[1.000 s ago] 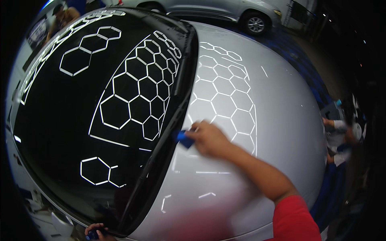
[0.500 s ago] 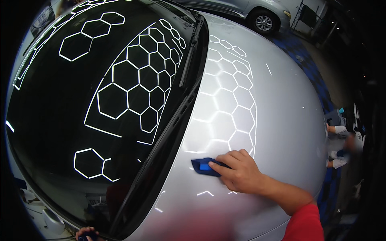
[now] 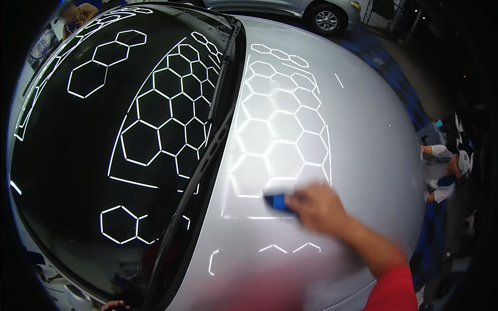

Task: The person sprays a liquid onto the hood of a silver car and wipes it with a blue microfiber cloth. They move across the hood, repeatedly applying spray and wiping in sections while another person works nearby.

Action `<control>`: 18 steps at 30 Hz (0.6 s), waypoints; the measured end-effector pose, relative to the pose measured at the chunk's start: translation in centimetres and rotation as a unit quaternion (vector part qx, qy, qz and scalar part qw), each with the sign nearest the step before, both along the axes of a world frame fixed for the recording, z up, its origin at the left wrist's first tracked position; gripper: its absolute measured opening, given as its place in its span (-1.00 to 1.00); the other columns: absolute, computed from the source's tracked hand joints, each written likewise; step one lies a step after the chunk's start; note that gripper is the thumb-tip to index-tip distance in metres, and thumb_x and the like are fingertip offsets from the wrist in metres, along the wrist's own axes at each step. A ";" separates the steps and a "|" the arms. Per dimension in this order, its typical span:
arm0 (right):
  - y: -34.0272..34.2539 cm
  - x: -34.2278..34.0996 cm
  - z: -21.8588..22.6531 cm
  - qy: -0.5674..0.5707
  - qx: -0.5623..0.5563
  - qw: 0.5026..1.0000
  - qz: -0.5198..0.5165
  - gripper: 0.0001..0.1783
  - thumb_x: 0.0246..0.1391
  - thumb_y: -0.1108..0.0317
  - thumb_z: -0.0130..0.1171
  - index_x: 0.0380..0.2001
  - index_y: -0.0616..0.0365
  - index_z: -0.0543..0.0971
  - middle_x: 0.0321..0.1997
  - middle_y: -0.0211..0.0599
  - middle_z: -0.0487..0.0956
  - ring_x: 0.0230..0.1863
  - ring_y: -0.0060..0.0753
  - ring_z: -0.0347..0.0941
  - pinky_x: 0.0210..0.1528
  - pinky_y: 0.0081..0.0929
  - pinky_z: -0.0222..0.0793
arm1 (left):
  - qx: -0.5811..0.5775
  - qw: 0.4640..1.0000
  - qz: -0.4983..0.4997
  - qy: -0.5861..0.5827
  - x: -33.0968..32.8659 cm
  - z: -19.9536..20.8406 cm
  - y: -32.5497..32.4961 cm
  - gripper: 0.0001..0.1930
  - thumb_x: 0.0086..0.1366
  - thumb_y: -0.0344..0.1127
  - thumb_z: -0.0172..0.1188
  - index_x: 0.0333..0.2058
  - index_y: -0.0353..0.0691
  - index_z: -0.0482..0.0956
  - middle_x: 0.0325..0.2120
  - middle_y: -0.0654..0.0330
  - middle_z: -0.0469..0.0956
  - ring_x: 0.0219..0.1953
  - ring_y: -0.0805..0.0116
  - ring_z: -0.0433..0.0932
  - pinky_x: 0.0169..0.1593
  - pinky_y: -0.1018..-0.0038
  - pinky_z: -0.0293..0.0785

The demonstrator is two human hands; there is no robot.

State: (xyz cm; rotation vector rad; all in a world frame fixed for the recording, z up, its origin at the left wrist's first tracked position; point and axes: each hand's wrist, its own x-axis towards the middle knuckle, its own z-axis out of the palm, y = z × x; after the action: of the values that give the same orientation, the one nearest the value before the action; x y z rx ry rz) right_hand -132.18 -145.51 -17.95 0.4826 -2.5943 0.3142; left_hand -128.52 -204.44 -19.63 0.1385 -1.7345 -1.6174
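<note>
My right hand (image 3: 317,208) is closed on a blue applicator block (image 3: 278,202) with a darker end. The hand is smeared by motion, and the block is over the silver car hood (image 3: 363,155), on its windshield side. I cannot tell whether block and paint touch. Bright hexagon light reflections cover the hood around it. At the lower left edge, by the base of the windshield, only the curled fingers of my left hand (image 3: 115,306) show. What they hold is mostly cut off by the frame.
The dark windshield (image 3: 46,166) fills the left, with a black wiper (image 3: 174,223) along its base. At the right, a person in a white cap (image 3: 463,161) is by the hood's front edge. Another silver car (image 3: 290,6) stands beyond. Blue and black tiles (image 3: 394,78) cover the floor.
My right hand has moved the block slightly right and farther up the hood. The view has shifted, and less of my left hand and the dark blue thing in it shows.
</note>
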 end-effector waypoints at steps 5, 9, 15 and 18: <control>6.3 -3.9 0.9 0.006 -0.003 0.995 -0.104 -0.58 -0.22 0.56 0.13 -0.20 0.03 0.67 -0.16 -0.19 0.57 -0.20 -0.12 0.49 -0.21 -0.20 0.35 | -0.024 0.998 0.064 -0.006 0.1 0.5 1.6 -0.87 0.22 -0.29 0.02 -0.33 -0.21 0.41 -0.46 0.17 0.49 -0.46 0.40 0.47 -0.50 0.60 0.36; 15.0 -17.7 2.5 -0.051 -0.111 0.958 -0.261 -0.64 -0.04 0.54 0.02 -0.17 0.05 0.66 -0.16 -0.17 0.57 -0.11 -0.01 0.47 -0.06 -0.27 0.39 | -0.007 0.999 0.012 -0.038 0.6 -1.3 -2.6 -0.80 0.31 -0.28 0.03 -0.13 -0.16 0.37 -0.37 0.24 0.48 -0.40 0.45 0.47 -0.48 0.61 0.36; 7.7 -3.2 -1.4 0.071 -0.030 0.989 -0.129 -0.62 -0.11 0.51 0.09 -0.18 -0.03 0.67 -0.14 -0.22 0.56 -0.14 -0.10 0.46 -0.16 -0.19 0.36 | 0.034 0.998 0.009 -0.047 0.5 -2.3 -4.2 -0.74 0.36 -0.25 0.04 -0.02 -0.11 0.34 -0.36 0.29 0.49 -0.38 0.49 0.45 -0.51 0.64 0.34; 1.7 8.5 -2.2 -0.016 -0.025 0.992 -0.121 -0.52 -0.30 0.51 0.17 -0.18 -0.10 0.67 -0.14 -0.37 0.56 -0.18 -0.26 0.45 -0.22 -0.29 0.24 | -0.011 0.997 0.069 -0.042 0.4 -1.0 -0.4 -0.88 0.16 -0.30 0.02 -0.44 -0.22 0.44 -0.53 0.16 0.49 -0.50 0.39 0.48 -0.52 0.61 0.33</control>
State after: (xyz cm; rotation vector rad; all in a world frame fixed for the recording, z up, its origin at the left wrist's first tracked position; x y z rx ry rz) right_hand -123.65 -143.83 -20.17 0.1428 -2.6335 0.3037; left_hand -128.09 -204.84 -20.59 0.3133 -1.7650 -1.5110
